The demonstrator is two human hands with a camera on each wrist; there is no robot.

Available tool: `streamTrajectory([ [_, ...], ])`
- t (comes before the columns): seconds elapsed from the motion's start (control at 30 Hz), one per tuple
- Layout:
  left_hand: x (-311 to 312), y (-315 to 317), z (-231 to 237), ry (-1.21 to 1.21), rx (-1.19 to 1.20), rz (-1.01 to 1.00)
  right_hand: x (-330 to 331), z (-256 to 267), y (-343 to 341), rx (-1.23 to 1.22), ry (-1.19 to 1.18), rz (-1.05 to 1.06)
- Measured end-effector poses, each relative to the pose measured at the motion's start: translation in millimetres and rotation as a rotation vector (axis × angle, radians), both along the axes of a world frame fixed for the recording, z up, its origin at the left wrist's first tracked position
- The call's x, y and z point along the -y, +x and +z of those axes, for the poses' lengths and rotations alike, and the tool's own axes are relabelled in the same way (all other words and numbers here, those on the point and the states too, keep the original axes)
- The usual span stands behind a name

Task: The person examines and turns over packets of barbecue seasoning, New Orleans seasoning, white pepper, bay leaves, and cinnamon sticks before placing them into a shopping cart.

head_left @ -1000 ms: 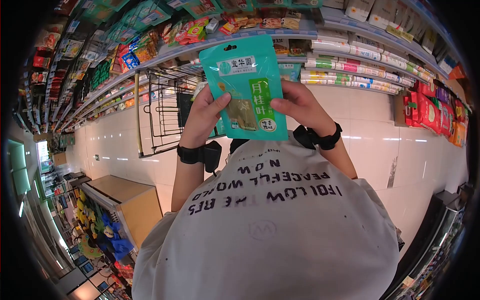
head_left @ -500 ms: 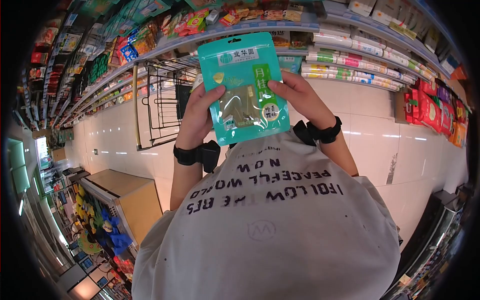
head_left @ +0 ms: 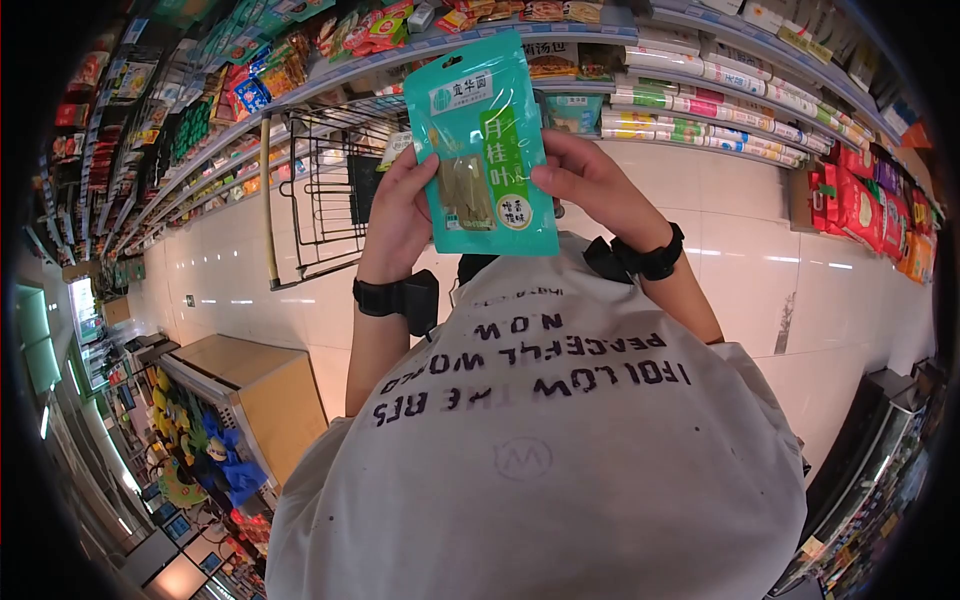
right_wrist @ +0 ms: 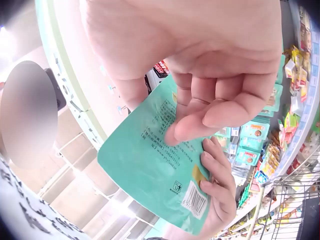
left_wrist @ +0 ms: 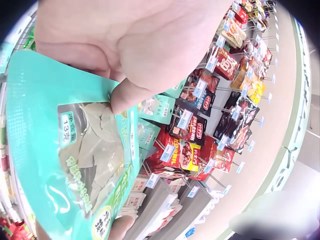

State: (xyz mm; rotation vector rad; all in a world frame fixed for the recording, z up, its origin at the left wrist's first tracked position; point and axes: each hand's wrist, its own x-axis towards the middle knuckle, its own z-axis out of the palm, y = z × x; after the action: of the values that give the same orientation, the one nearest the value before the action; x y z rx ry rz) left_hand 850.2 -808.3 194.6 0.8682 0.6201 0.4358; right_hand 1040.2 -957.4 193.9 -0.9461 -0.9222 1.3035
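A teal pouch [head_left: 480,150] with a clear window showing dried leaves is held upright, front toward the head camera. The left hand [head_left: 398,215] pinches its left edge, thumb on the front. At the right edge the right hand [head_left: 600,195] grips it, thumb on the front. In the left wrist view the pouch [left_wrist: 75,145] shows its window and the left hand [left_wrist: 130,45] above it. The pouch's printed back [right_wrist: 155,145] with a barcode faces the right wrist camera, with fingers of the right hand [right_wrist: 190,60] behind it.
A wire shopping cart [head_left: 325,200] stands beyond the left hand. Shelves [head_left: 590,68] with packets and rolled packages run across the top. Red bags [head_left: 858,222] are stacked at right, and a wooden-sided display [head_left: 270,400] stands at lower left.
The pouch has risen slightly and shifted left since half a second ago, now tilted and turned a little. Both hands have moved with it, keeping their hold.
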Motion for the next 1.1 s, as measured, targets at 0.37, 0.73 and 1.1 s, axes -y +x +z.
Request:
streamTrajectory([
  [0.37,16,11,-2,0.348,-0.157,-0.127,-5,-10,-25,-0.027,0.231,0.03],
  [0.73,23,7,14,0.215,0.002,-0.156,-24,-33,-35,0.506,0.126,-0.286],
  [1.1,28,16,22,0.654,-0.258,-0.121,-23,-29,-39,0.726,0.171,-0.326],
])
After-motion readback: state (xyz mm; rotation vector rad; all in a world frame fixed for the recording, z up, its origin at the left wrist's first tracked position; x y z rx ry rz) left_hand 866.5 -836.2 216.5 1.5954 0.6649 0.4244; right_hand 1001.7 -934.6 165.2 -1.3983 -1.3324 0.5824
